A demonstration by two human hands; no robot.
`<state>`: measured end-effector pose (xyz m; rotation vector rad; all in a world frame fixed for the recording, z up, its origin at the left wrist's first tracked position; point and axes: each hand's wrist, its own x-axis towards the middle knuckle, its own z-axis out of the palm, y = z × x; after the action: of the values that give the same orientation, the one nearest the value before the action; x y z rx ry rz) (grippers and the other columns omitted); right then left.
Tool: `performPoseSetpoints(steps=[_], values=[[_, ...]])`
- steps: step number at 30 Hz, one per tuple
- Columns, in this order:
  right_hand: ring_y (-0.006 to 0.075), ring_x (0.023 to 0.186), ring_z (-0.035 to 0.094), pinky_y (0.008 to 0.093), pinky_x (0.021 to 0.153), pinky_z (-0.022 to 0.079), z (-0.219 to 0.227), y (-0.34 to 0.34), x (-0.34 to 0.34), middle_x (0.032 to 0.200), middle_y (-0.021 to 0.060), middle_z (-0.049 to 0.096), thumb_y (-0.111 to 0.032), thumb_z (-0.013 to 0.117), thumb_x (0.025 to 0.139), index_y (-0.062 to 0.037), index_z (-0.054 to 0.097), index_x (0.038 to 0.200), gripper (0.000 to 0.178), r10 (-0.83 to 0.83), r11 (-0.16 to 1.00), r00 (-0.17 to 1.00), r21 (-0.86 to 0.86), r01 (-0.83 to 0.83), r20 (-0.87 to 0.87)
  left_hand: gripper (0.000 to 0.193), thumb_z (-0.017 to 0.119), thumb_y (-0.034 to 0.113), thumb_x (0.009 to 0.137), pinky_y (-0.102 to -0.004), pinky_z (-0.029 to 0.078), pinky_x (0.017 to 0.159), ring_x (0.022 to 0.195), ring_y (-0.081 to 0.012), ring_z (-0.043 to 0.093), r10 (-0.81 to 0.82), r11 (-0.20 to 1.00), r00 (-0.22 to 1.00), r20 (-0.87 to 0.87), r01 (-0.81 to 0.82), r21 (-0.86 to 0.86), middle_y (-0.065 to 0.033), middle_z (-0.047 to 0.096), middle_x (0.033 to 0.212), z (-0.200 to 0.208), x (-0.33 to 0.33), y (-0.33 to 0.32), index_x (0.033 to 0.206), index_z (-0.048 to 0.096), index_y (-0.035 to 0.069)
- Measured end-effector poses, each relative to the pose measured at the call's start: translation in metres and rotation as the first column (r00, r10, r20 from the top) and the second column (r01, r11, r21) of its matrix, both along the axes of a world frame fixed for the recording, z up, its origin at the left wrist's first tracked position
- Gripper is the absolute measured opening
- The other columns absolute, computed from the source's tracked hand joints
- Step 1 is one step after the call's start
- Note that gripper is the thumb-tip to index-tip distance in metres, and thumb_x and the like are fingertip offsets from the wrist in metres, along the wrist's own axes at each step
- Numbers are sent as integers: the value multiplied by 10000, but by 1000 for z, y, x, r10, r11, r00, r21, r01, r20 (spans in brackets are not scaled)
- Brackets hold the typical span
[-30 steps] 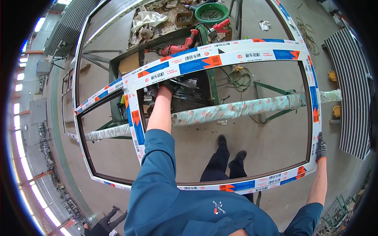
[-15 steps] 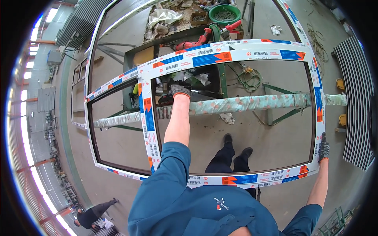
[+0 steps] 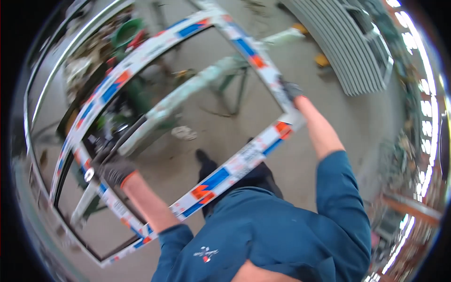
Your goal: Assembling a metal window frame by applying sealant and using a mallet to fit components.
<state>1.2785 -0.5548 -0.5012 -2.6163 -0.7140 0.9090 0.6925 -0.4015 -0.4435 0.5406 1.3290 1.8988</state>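
Observation:
A large window frame [image 3: 221, 177], its white film printed in blue and orange, lies in front of me. Through the gloved fingers of my left hand [image 3: 116, 170] runs a dark, long tool [image 3: 128, 135]; blur hides its exact kind. At its near end shows a round pale piece [image 3: 89, 175]. This hand is closed, over the frame's dividing bar [image 3: 112, 199]. My right hand [image 3: 292, 90], gloved too, is closed around the frame's right side bar, close to its near right corner.
Under the frame runs a film-wrapped support beam [image 3: 183, 91] on green legs. A cluttered bench [image 3: 82, 70] with a green bowl [image 3: 128, 32] stands far left. Grey ribbed profiles [image 3: 333, 47] are stacked at the far right, beside yellow blocks [image 3: 322, 60].
My view has swung to the right and blurred. My left hand has come back from the bench tray with the dark tool in it. The right hand still grips the frame's side.

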Motion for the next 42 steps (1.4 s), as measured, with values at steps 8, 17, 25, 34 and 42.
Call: performPoseSetpoints(steps=[8, 17, 25, 34, 42], values=[[201, 962, 635, 343, 837, 480, -8, -33, 26, 997, 132, 700, -619, 512, 908, -15, 690, 1095, 657, 209, 935, 978, 294, -199, 0, 283, 651, 371, 904, -355, 448, 635, 588, -155, 486, -581, 814, 787, 208, 562, 149, 10, 522, 688, 83, 191, -124, 778, 550, 139], [199, 929, 604, 338, 857, 491, 96, -214, 2, 1004, 106, 661, -268, 630, 931, 5, 623, 1144, 346, 647, 637, 643, 753, -162, -409, 337, 588, 425, 943, -349, 458, 674, 606, -144, 474, -736, 582, 544, 402, 812, -34, -7, 520, 692, 91, 397, -263, 795, 553, 124], [319, 779, 628, 388, 683, 476, 80, -273, 70, 841, 178, 641, -330, 612, 929, -41, 619, 994, 296, 493, 814, 738, 544, -204, -461, 198, 543, 200, 978, -295, 463, 809, 886, -148, 574, -963, 160, 224, 149, 922, -352, -73, 619, 936, 54, 512, -303, 1021, 611, 19], [220, 608, 540, 361, 601, 466, 45, -284, 130, 696, 120, 606, -310, 616, 937, -32, 632, 937, 279, -39, 978, 975, 190, 82, -219, 204, 684, 84, 844, -316, 493, 744, 793, -175, 603, -700, 575, 207, -684, 732, -366, -99, 634, 854, 0, 537, -210, 1025, 623, 13], [62, 484, 447, 246, 446, 365, 40, -188, 176, 586, -44, 503, -320, 587, 968, -78, 618, 841, 275, -2, 908, 907, 379, 178, -420, 400, 699, 283, 837, -444, 435, 931, 1049, -380, 569, -384, 921, 230, -894, 166, -353, -220, 611, 1106, -18, 514, -61, 1097, 603, -6]])
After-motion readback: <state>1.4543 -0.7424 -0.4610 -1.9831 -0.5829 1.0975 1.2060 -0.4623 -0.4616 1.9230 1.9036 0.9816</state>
